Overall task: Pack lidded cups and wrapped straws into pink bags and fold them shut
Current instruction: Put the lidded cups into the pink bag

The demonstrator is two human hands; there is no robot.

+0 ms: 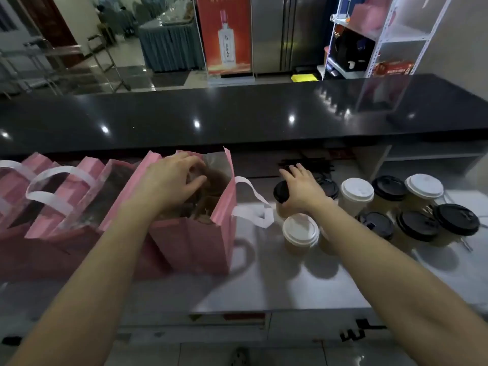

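Two forearms filled the lower frame. At centre, the left hand (174, 178) was curled inside the open pink bag (208, 244), its hold hidden. Right of centre, the right hand (298, 188) was clasped round a black-lidded cup (281, 192). Cups were judged light, crushable, slippery; a mid-wall grip below the lid was advised.
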